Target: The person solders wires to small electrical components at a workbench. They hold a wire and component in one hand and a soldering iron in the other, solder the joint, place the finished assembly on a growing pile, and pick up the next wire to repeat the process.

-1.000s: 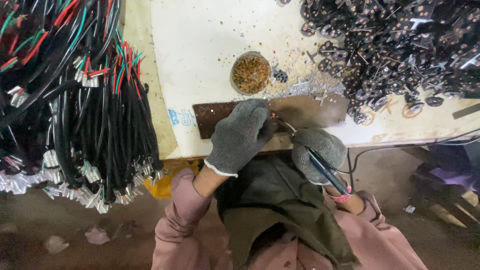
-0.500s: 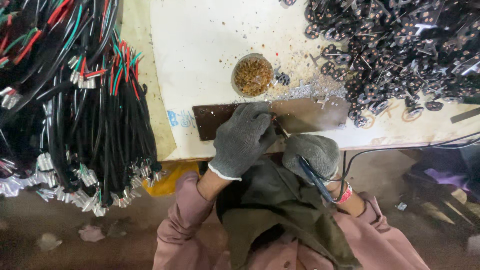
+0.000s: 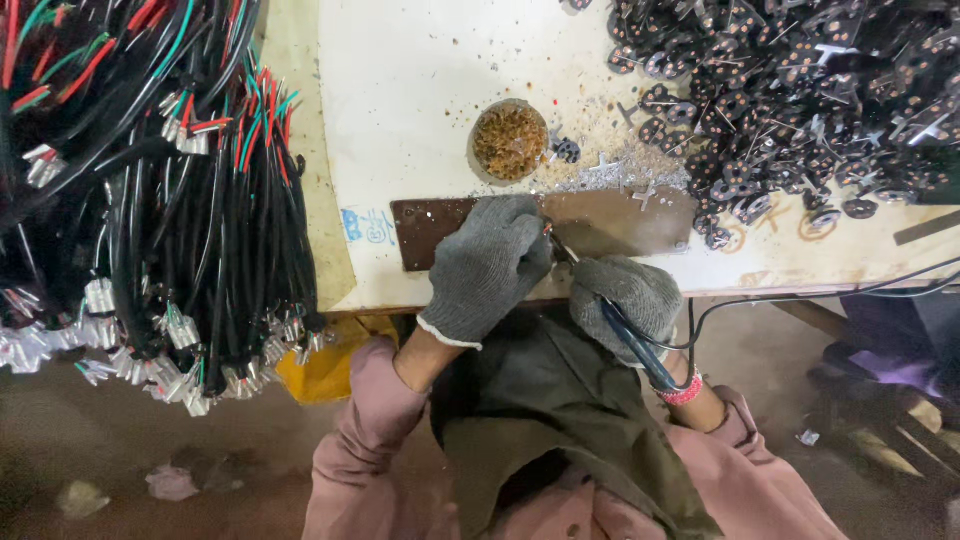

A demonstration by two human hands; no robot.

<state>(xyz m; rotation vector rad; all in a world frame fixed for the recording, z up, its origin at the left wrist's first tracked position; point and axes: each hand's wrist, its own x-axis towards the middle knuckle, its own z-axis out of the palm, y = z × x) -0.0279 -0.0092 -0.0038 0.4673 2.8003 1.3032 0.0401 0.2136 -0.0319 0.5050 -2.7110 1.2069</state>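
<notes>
Soldering iron [image 3: 632, 345] in right hand [image 3: 625, 298]

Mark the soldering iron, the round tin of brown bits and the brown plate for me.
soldering iron [image 3: 630, 345], head view, on its blue handle.
round tin [image 3: 509, 141], head view, on its brown contents.
brown plate [image 3: 620, 220], head view, on its bare right half.

Two gloved hands are at work: the left hand [image 3: 490, 265] and the right hand [image 3: 625, 293]. The right one holds one soldering iron [image 3: 630, 345]. Under both lies one brown board [image 3: 620, 220]. Just beyond the left hand stands one round tin [image 3: 509, 141]. Beyond the right hand lies one heap of black parts [image 3: 800, 90], too many to count. Left of the left hand hangs one bundle of wires [image 3: 170, 200], likewise uncountable.
</notes>
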